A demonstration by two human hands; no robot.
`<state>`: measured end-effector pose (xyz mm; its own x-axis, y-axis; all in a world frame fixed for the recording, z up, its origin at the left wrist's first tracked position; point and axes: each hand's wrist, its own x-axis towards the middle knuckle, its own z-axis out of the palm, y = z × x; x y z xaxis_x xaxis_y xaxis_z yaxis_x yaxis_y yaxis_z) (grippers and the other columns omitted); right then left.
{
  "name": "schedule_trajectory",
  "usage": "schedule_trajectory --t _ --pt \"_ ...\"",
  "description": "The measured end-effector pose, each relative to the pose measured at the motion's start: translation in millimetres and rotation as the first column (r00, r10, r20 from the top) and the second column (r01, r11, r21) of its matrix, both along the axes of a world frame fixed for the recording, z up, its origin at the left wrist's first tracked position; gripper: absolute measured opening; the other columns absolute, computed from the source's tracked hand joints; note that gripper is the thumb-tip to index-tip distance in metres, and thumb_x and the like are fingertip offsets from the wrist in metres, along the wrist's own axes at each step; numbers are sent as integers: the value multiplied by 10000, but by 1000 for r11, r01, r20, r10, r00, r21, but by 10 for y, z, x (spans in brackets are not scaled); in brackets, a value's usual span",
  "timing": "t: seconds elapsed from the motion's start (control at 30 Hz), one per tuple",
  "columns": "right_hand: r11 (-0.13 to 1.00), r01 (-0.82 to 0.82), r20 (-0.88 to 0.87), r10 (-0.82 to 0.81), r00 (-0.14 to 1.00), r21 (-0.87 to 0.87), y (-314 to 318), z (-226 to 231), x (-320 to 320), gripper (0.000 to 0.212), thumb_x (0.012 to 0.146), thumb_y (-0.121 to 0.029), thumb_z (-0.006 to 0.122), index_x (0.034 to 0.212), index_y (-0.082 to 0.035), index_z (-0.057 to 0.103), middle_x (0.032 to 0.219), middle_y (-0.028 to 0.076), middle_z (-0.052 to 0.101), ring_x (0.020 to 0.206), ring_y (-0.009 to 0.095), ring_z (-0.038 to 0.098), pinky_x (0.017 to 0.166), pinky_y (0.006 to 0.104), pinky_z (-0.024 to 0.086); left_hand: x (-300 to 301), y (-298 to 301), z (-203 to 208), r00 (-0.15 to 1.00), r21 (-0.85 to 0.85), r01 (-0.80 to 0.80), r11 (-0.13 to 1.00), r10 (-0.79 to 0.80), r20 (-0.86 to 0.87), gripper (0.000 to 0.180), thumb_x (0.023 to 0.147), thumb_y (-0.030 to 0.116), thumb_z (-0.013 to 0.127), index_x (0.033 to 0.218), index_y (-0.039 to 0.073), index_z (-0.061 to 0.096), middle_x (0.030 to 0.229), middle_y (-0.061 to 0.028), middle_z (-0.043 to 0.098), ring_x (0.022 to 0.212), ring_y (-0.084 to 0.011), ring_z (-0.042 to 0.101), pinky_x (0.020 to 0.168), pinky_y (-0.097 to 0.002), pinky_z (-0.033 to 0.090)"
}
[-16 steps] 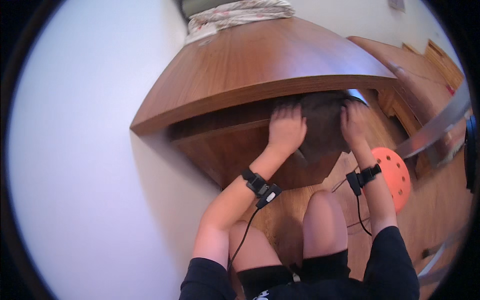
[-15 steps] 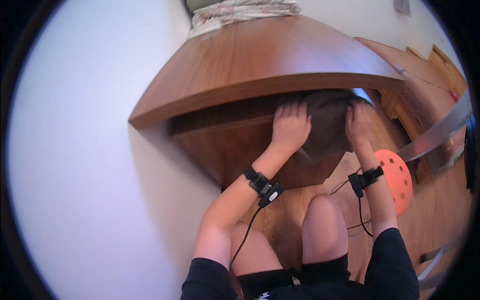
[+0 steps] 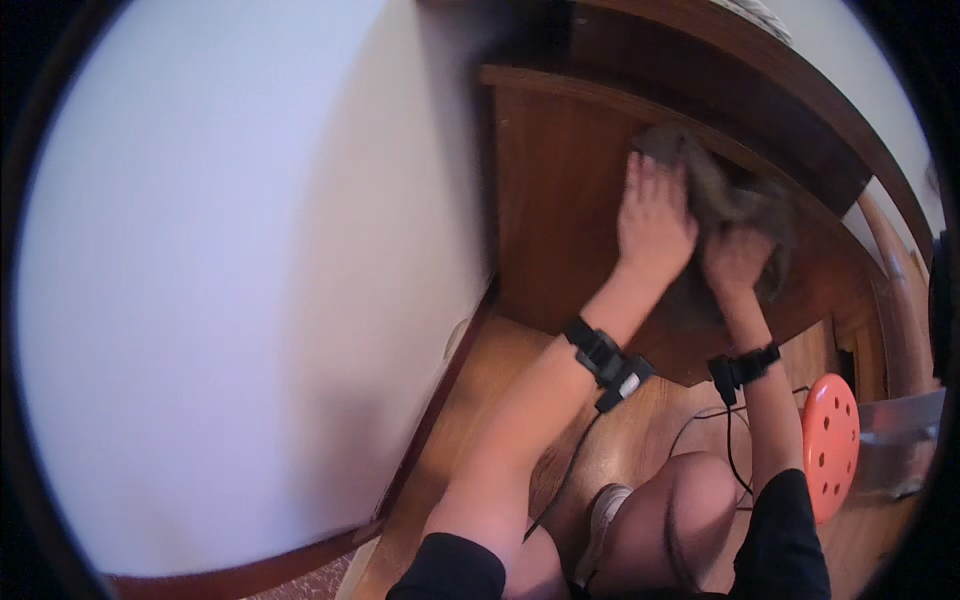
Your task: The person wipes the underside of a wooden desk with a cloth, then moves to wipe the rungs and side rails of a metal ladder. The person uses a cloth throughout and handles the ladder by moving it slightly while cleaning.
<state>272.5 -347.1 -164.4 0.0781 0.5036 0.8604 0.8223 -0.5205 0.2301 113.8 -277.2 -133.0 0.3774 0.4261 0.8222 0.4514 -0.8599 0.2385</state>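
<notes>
A dark grey-brown cloth (image 3: 715,185) is bunched against the wooden panel (image 3: 560,200) below the tabletop edge, partly smeared by motion. At the cloth's left side, my left hand (image 3: 657,215) lies with its fingers stretched upward, touching the cloth and the panel. My right hand (image 3: 738,258) is closed in the cloth's lower right part, with folds hiding its fingertips. Each wrist wears a black strap with a small device and a cable.
A white wall (image 3: 220,250) with a dark red baseboard (image 3: 420,440) stands close on the left. An orange round stool (image 3: 832,448) with holes is at my right. Cables trail over the wooden floor (image 3: 480,400) near my knee.
My view has turned lower and closer under the tabletop. The cloth, earlier spread between both hands near the edge, is now bunched on the panel, with my hands closer together.
</notes>
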Motion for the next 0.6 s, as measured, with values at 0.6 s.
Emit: schedule_trajectory --t 0.6 --pt "561 -436 -92 536 839 -704 1688 -906 -990 491 819 -178 530 1271 6 479 1347 122 433 1307 301 316 1133 405 178 -1148 832 -655 914 -639 -148 755 -143 -380 566 782 147 530 1255 -120 372 1314 -347 362 1233 -460 350 1072 -443 284"
